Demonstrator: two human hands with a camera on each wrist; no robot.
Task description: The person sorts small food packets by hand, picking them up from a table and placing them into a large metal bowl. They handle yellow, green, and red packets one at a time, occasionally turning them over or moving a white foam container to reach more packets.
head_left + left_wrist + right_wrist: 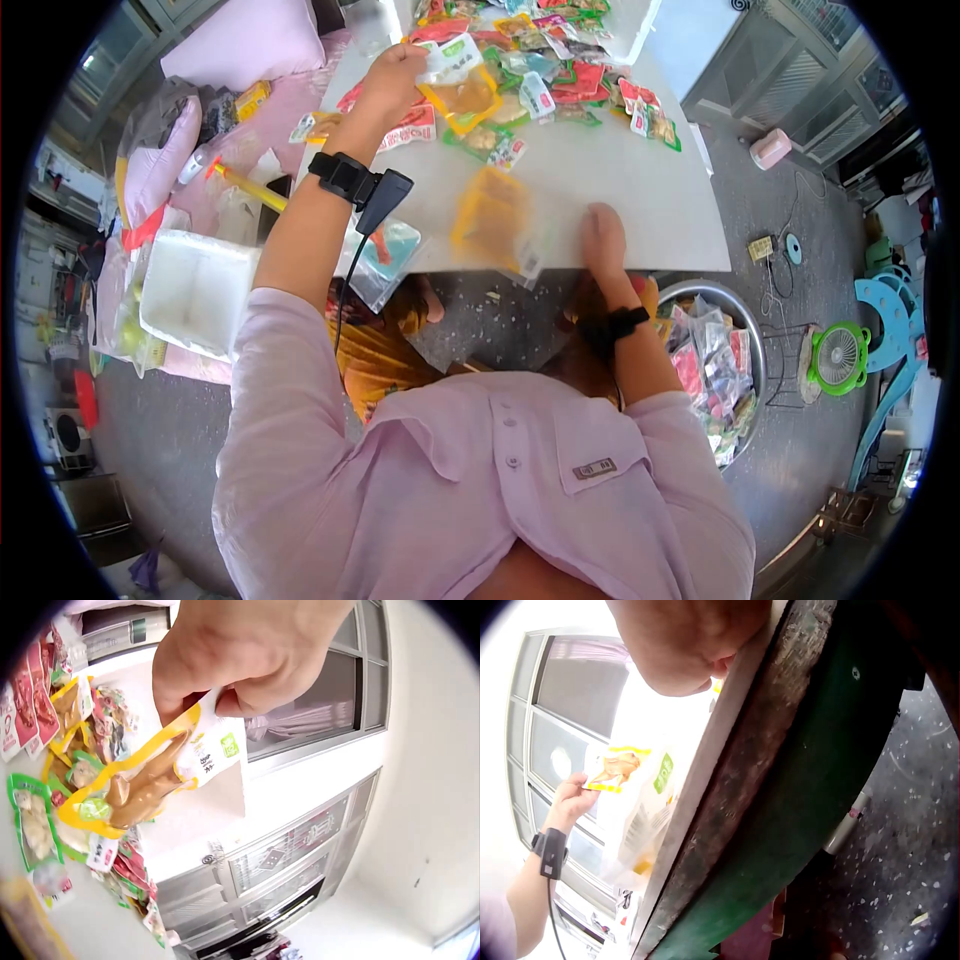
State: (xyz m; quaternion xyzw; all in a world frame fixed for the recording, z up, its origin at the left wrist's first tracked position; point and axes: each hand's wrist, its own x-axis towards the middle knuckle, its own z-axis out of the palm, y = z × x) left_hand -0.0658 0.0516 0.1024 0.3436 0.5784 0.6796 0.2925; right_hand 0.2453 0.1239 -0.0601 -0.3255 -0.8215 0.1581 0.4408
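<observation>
My left hand (395,82) is raised over the table, pinching the white top of a yellow-edged packet (465,100) with brown contents. In the left wrist view, the fingers (202,664) and thumb grip that packet (150,780) by its corner. Another yellow-edged packet (490,215), blurred, is at the near table edge, its clear end (528,260) beyond the edge. To its right, apart from it, my right hand (604,240) is at the same edge. The right wrist view shows this hand (694,641) bent beside the tabletop, its fingertips mostly hidden.
Many colourful packets (580,80) are heaped at the table's far side. A metal basin (755,345) of packets stands at the lower right. On the left are a white foam box (195,290) and a clear bag with a blue-white item (400,245) at the table edge.
</observation>
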